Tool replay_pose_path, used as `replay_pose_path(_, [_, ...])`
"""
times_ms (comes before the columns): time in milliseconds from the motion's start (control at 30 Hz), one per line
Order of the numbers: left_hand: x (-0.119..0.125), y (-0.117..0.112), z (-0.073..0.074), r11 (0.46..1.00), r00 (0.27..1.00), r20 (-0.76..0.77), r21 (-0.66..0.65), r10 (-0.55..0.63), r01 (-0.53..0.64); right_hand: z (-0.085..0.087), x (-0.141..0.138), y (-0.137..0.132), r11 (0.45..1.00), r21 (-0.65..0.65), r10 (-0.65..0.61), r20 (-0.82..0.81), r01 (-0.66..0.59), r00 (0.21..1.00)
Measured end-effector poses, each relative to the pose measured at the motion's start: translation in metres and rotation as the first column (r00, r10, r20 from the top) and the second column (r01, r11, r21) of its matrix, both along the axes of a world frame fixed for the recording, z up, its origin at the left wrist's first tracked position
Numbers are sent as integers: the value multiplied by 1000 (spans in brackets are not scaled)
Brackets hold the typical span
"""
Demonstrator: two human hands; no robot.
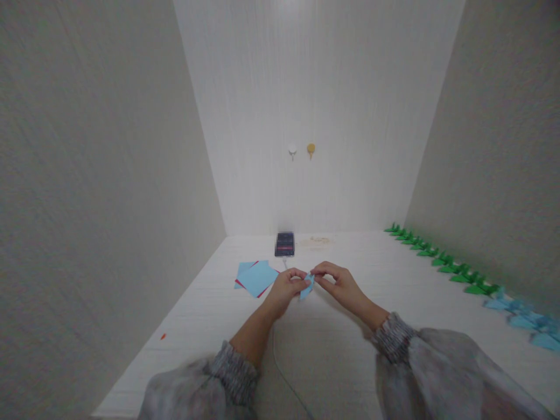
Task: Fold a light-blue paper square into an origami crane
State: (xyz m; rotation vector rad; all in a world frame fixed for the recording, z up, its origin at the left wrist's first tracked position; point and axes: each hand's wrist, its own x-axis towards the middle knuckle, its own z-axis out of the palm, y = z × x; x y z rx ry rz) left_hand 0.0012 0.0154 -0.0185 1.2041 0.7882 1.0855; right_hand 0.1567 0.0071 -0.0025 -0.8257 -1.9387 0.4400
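Note:
Between my hands, above the white table, is a small piece of folded light blue paper [307, 288]. My left hand [286, 290] pinches it from the left, thumb on top, with a ring on one finger. From the right, my right hand [338, 281] grips its upper end between thumb and fingertips. Part of the paper is hidden behind the fingers, so its exact folded shape cannot be made out. Just left of my left hand lie several square sheets of paper [259, 279], light blue with red edges showing beneath.
A phone [284, 244] lies at the back, its white cable [280, 368] running toward me under my arms. Green folded paper figures [444, 261] and light blue ones [527, 319] line the right wall. A small orange-red scrap [163, 336] lies front left. Two hooks [311, 149] are on the back wall.

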Motion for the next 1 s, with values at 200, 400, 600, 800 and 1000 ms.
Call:
replay_pose_path(200, [-2,3,-4,999,999,-1,0,-49,49,1,0,-1,1000,-18,-3,18,3,1000])
replay_pose_path(400, [-2,2,-4,997,997,-28,24,-75,75,1,0,-1,999,-43,2,15,-1,1000])
replay_pose_path(600, [-2,2,-3,997,997,-31,41,-65,67,-1,1,0,998,-62,-27,6,27,1000])
replay_pose_path(800, [0,1,-2,997,997,-13,14,-74,74,-4,2,2,998,-7,-65,40,65,997])
replay_pose_path(1000, [2,2,1,999,999,28,-18,-36,37,-2,2,-1,978,191,-114,141,86,983])
